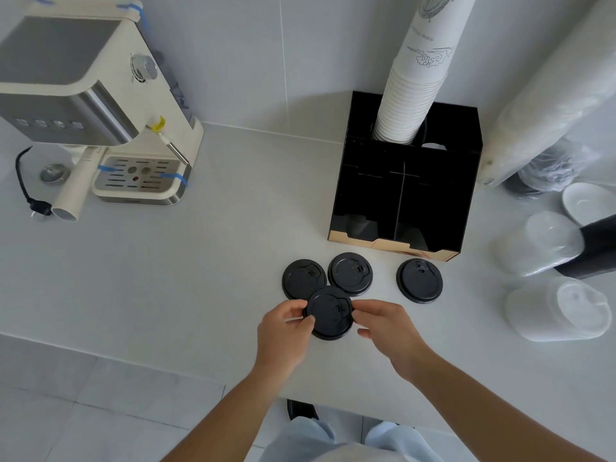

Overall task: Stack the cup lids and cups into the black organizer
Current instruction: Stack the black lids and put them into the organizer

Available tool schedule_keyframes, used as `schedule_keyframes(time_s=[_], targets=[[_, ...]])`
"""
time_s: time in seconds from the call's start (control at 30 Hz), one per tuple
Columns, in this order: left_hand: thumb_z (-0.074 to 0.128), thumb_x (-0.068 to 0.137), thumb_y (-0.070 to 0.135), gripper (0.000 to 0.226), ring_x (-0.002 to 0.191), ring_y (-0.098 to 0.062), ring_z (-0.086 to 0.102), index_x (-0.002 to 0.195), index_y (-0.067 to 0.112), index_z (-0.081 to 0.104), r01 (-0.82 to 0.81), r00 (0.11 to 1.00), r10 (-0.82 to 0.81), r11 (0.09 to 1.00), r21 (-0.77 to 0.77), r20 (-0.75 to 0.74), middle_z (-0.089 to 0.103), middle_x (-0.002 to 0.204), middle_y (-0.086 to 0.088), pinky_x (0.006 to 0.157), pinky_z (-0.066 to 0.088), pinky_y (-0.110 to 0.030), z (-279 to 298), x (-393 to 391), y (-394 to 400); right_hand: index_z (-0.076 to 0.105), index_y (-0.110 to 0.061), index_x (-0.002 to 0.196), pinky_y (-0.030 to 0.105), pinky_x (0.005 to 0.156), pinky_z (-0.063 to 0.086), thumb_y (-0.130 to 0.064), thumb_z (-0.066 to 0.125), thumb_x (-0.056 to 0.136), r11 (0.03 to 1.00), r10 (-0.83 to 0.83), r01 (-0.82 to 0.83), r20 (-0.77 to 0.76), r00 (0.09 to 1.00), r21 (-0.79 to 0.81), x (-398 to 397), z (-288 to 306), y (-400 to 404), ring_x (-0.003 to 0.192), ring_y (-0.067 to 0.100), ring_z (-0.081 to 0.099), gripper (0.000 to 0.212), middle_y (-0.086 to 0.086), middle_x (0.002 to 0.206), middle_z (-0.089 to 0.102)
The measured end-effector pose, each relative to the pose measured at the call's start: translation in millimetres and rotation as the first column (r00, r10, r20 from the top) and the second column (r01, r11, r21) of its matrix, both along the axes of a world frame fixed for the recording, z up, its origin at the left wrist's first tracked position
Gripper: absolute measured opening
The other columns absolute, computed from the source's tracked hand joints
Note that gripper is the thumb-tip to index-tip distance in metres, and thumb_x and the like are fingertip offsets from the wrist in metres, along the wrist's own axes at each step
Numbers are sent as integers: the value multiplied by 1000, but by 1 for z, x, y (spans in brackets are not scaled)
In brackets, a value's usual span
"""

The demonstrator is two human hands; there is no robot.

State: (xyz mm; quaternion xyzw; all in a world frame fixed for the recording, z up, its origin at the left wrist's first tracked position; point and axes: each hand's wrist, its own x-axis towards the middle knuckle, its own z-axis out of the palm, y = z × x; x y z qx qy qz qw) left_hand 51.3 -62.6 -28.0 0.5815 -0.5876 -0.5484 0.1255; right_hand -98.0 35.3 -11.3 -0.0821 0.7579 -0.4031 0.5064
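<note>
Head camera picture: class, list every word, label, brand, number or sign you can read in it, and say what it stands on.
No text can be read with certainty.
Tall stack of white paper cups standing in the black organizer: a short line of upside-down print beside line drawings, too blurred to read.
Yellow tag on the cream espresso machine: dark marks, too small to read.
Black round plastic lids: moulded marks, no legible letters.

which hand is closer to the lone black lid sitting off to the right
Right. The right hand lies below and left of the lone lid, gripping the held lid. The left hand is farther, on that lid's other side.
</note>
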Motion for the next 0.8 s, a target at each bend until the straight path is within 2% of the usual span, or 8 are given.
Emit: schedule_keyframes(time_s=[0.07,0.13,0.3,0.37,0.5,0.57,0.7,0.8], targets=[[69,81,9,18,75,7,64,91,24,72,-31,999,31,1000,-1,-11,67,82,18,56,43,-2,3,2,-10,75,-22,116,38,100,55,-18,64,91,1000,15,-15,-15,1000,17,1,-2,-11,102,15,69,28,-5,115,74],[70,81,10,19,80,7,63,94,24,71,-52,998,52,999,-2,-27,68,86,17,59,44,-3,5,3,-19,73,-20,120,39,100,55,-18,65,92,1000,25,-25,-20,999,17,2,0,-22,100,15,69,30,-3,116,73],[71,79,13,25,88,-4,69,96,30,71,-102,992,105,994,46,-67,74,93,9,78,53,-24,2,3,-41,74,-21,95,37,96,56,-11,64,90,1000,20,-21,-27,999,-24,1,3,-53,98,21,68,15,1,102,74],[71,79,16,28,89,-6,69,100,35,69,-109,991,114,992,70,-66,74,94,7,82,54,-30,1,1,-47,73,-20,106,39,99,55,-13,64,90,1000,23,-24,-54,998,-9,-1,2,-65,99,21,68,19,-3,102,72],[72,79,20,36,91,-15,69,111,35,64,-158,982,168,981,114,-87,73,91,6,86,54,-34,-1,-1,-52,74,-7,100,32,85,53,-12,64,88,998,63,-63,-83,995,6,-7,-1,-86,81,20,60,17,1,91,69],[72,79,21,41,91,-21,69,117,32,64,-164,980,178,976,142,-90,73,91,4,87,54,-37,-2,-2,-53,77,-12,91,32,77,50,-13,63,85,998,63,-63,-62,996,5,-10,-1,-94,76,20,57,16,4,85,68],[70,80,19,35,87,-16,67,113,30,67,-148,985,159,978,148,-66,73,90,1,85,53,-34,-3,-4,-56,67,-4,73,33,73,42,-19,59,82,995,92,-88,-71,993,49,-11,-5,-101,73,22,50,19,6,75,58],[69,81,20,33,87,-12,66,111,30,67,-132,989,139,981,139,-43,74,90,1,82,52,-30,-6,-4,-57,61,-17,73,36,72,36,-25,57,78,991,120,-115,-89,989,64,-9,-6,-104,75,22,45,10,8,76,51]])
